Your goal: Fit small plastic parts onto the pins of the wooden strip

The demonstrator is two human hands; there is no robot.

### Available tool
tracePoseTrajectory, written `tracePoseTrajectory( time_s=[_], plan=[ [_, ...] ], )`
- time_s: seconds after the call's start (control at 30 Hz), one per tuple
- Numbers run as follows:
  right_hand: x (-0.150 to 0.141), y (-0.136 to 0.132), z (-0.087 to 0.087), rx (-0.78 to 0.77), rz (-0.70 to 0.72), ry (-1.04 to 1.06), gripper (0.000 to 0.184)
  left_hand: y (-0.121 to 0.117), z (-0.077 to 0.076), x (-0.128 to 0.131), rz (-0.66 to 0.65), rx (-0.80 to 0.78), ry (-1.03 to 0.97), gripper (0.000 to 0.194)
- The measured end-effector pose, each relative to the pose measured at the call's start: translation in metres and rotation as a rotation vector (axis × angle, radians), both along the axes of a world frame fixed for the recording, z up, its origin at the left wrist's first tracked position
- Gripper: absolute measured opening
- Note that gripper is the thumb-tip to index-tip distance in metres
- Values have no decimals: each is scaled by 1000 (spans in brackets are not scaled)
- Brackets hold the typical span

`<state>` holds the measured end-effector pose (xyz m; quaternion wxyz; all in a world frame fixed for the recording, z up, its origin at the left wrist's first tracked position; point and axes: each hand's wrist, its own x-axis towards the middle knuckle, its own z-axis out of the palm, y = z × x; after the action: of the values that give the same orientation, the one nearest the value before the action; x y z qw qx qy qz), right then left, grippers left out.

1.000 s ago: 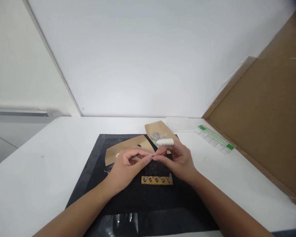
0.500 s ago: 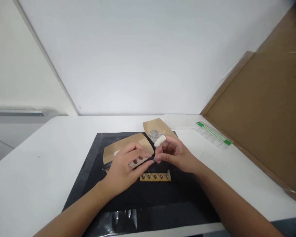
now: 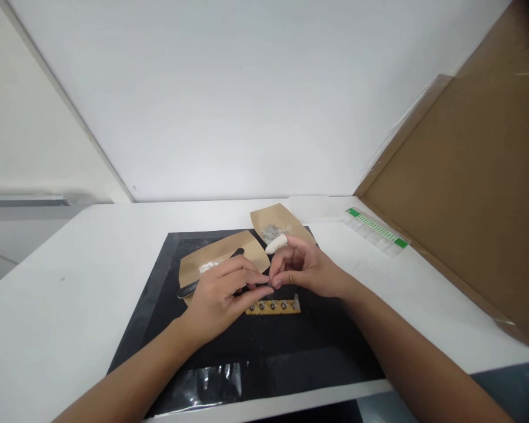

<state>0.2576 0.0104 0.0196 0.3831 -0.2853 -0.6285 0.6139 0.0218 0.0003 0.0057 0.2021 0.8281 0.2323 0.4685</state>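
Observation:
My left hand [image 3: 227,296] and my right hand [image 3: 306,270] meet fingertip to fingertip above a black mat [image 3: 286,346]. Thumb and fingers of both hands pinch together at a tiny dark or clear piece, too small and covered to name. A white finger cover [image 3: 276,244] sits on a raised finger of the right hand. Just below the fingertips lies a yellowish strip [image 3: 268,311] bearing several round metal studs, with a small clear upright piece [image 3: 296,302] at its right end. Partly behind my left hand is a long black stick with rounded ends [image 3: 189,289].
Behind my left hand lies a brown paper sheet [image 3: 247,244] with small white pieces on it. A second brown sheet [image 3: 264,217] holds a pile of clear bits. Right of it are a green-and-white card [image 3: 377,227] and a large cardboard panel [image 3: 462,188] on the white table [image 3: 62,329].
The fingertips of both hands have come closer together, and the small piece between them is now more hidden. More of the black stick shows. The whole view has shifted slightly.

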Motion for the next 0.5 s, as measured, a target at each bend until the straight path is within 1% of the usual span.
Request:
tracePoseTrajectory(
  time_s=[0.13, 0.3, 0.5],
  plan=[
    [-3, 0, -1, -12, -2, 24, 31, -2, -1, -1, 29, -38, 15, 18],
    [-4, 0, -1, -21, 29, 20, 27, -2, 0, -2, -1, -67, 24, 29],
    [-2, 0, 2, -35, 61, 18, 28, -1, 4, -2, -40, -30, 24, 21]
  ],
)
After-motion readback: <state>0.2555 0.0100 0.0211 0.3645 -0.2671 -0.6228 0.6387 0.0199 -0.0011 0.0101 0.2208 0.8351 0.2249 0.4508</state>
